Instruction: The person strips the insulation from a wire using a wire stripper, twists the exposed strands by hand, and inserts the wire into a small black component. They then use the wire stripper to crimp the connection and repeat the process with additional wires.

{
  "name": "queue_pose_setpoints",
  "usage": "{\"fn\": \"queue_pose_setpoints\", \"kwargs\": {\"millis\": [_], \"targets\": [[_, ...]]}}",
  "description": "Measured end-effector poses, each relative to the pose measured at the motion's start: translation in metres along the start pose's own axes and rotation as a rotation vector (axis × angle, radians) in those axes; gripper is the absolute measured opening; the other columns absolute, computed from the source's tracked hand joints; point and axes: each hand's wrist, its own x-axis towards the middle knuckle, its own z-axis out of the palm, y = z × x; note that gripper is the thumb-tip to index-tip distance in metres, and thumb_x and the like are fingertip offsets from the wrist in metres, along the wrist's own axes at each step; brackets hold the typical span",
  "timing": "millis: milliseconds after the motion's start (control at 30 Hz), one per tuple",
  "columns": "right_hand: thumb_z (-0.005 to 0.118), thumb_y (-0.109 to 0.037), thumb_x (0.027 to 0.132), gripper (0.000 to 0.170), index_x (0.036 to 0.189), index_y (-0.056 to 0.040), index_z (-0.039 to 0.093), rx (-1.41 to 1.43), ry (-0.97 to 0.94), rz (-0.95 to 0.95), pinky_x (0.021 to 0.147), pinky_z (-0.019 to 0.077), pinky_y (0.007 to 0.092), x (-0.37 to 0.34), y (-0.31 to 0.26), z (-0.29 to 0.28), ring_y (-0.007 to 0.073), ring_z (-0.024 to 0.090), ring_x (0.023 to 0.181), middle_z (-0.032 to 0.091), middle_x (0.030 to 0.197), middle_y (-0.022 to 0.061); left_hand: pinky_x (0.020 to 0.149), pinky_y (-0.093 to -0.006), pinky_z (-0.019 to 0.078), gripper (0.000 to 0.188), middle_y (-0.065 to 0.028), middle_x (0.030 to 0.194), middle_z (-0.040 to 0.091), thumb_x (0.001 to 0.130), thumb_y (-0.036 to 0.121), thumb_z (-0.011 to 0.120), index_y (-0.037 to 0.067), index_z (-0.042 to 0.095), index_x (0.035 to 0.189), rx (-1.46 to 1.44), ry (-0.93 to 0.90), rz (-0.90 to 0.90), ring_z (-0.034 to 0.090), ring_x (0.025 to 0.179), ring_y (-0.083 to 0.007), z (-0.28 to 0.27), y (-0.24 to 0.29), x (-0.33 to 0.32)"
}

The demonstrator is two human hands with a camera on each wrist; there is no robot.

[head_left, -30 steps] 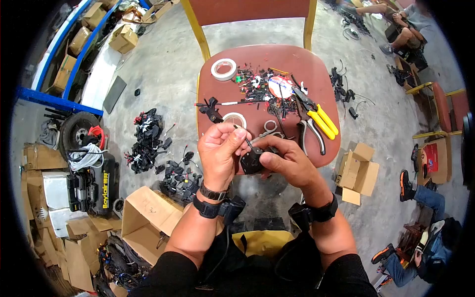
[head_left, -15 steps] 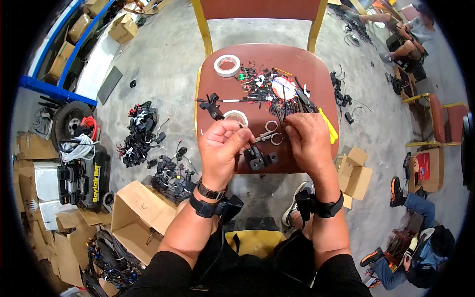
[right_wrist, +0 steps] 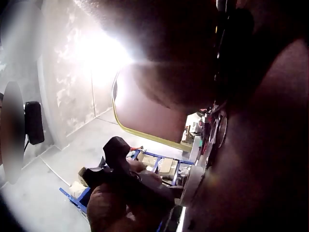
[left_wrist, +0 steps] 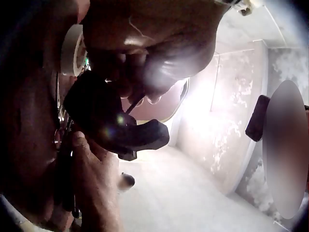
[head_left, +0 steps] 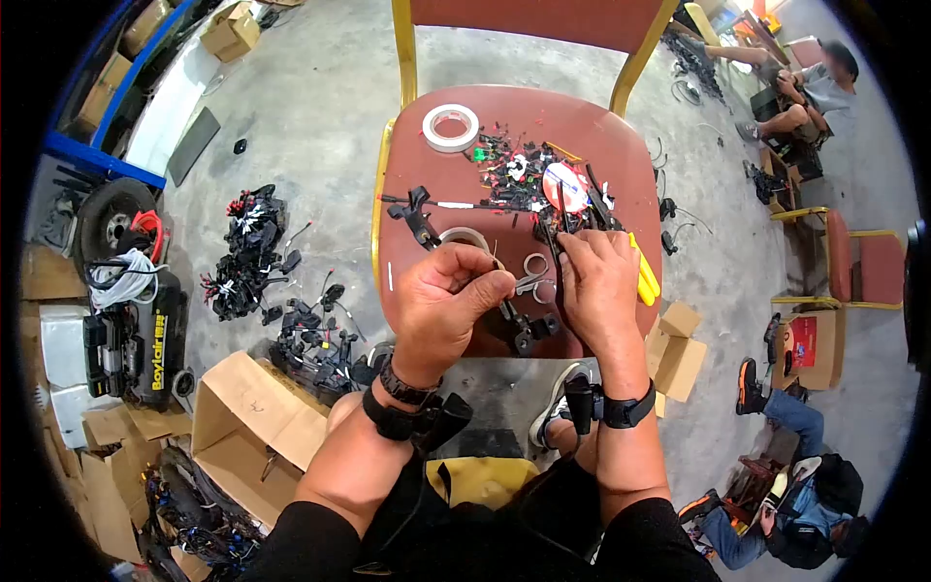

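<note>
- Your left grip [head_left: 454,296], thumb pressed to curled fingers, pinches the black fitting [head_left: 522,335] above the chair seat [head_left: 601,136].
- Scissors [head_left: 528,283] lie between your hands.
- Your right grip [head_left: 603,286] meets a dark slender thing [head_left: 557,257]; how closed, I can't tell.

The head view is evenly bright and mostly sharp, fisheye curvature bowing the chair [head_left: 582,109] and black filling the corners, while both wrist views are dim and hazy, white glare flooding the far wall [left_wrist: 229,125] and deep shadow darkening the left hand [left_wrist: 149,41].
</note>
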Motion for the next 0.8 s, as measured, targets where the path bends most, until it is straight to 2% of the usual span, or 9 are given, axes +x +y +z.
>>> {"fn": "queue_pose_setpoints", "kwargs": {"millis": [233, 333, 433, 533, 633, 700, 800], "targets": [[0.07, -0.002, 0.08, 0.016, 0.096, -0.0037, 0.071, 0.286, 0.127, 0.028, 0.076, 0.047, 0.0409, 0.006, 0.008, -0.005, 0.0316, 0.059, 0.081, 0.067, 0.092, 0.0111, 0.073, -0.024, 0.0502, 0.01, -0.007, 0.086, 0.07, 0.09, 0.002, 0.07, 0.001, 0.063, 0.097, 0.021, 0.009, 0.027, 0.064, 0.078, -0.0117, -0.001, -0.003, 0.007], [0.069, 0.002, 0.081, 0.015, 0.095, -0.0016, 0.071, 0.431, 0.152, 0.106, 0.074, 0.0491, 0.036, 0.005, 0.008, -0.009, 0.0291, 0.061, 0.077, 0.067, 0.091, 0.0125, 0.074, -0.0243, 0.0499, 0.009, -0.0072, 0.087, 0.07, 0.091, 0.003, 0.07, 0.001, 0.063, 0.097, 0.035, 0.01, 0.051, 0.064, 0.079, -0.0119, -0.001, -0.005, 0.01], [0.067, 0.004, 0.083, 0.015, 0.097, -0.0006, 0.07, 0.593, 0.158, 0.202, 0.072, 0.0487, 0.029, 0.002, 0.008, -0.012, 0.0193, 0.061, 0.076, 0.066, 0.091, 0.0096, 0.074, -0.0246, 0.0497, 0.009, -0.0084, 0.09, 0.07, 0.091, 0.003, 0.07, 0.0, 0.063, 0.096, 0.068, 0.024, 0.049, 0.063, 0.08, -0.0119, 0.002, -0.004, 0.013], [0.066, 0.005, 0.085, 0.014, 0.097, 0.0005, 0.07, 0.822, 0.132, 0.398, 0.071, 0.0465, 0.0236, -0.004, 0.011, -0.015, 0.0089, 0.058, 0.078, 0.064, 0.09, 0.0035, 0.074, -0.0249, 0.0499, 0.007, -0.0096, 0.094, 0.071, 0.091, 0.002, 0.069, -0.001, 0.064, 0.096, 0.075, 0.072, 0.045, 0.063, 0.081, -0.0119, 0.01, -0.003, 0.016], [0.066, 0.005, 0.087, 0.013, 0.099, 0.0019, 0.07, 1.056, 0.145, 0.501, 0.07, 0.0449, 0.0203, -0.007, 0.015, -0.015, 0.0042, 0.056, 0.078, 0.063, 0.09, -0.0002, 0.073, -0.0233, 0.0509, 0.008, -0.0079, 0.094, 0.071, 0.09, 0.0, 0.07, -0.002, 0.066, 0.097, 0.11, 0.091, 0.1, 0.063, 0.081, -0.0103, 0.019, -0.006, 0.021], [0.065, 0.005, 0.088, 0.014, 0.102, 0.0033, 0.069, 1.187, 0.132, 0.548, 0.07, 0.0456, 0.0194, -0.009, 0.015, -0.017, 0.0045, 0.056, 0.077, 0.062, 0.09, -0.0005, 0.068, -0.0193, 0.0512, 0.011, -0.0042, 0.091, 0.071, 0.088, -0.002, 0.073, -0.003, 0.068, 0.097, 0.164, 0.102, 0.159, 0.063, 0.079, -0.0067, 0.022, -0.013, 0.026], [0.065, 0.005, 0.089, 0.015, 0.103, 0.0032, 0.068, 1.285, 0.081, 0.608, 0.07, 0.0467, 0.02, -0.01, 0.016, -0.019, 0.0052, 0.057, 0.078, 0.062, 0.091, 0.0002, 0.066, -0.0185, 0.0492, 0.011, -0.0027, 0.088, 0.07, 0.087, -0.002, 0.073, -0.003, 0.07, 0.097, 0.291, 0.133, 0.152, 0.061, 0.075, -0.0044, 0.026, -0.016, 0.032]]}}
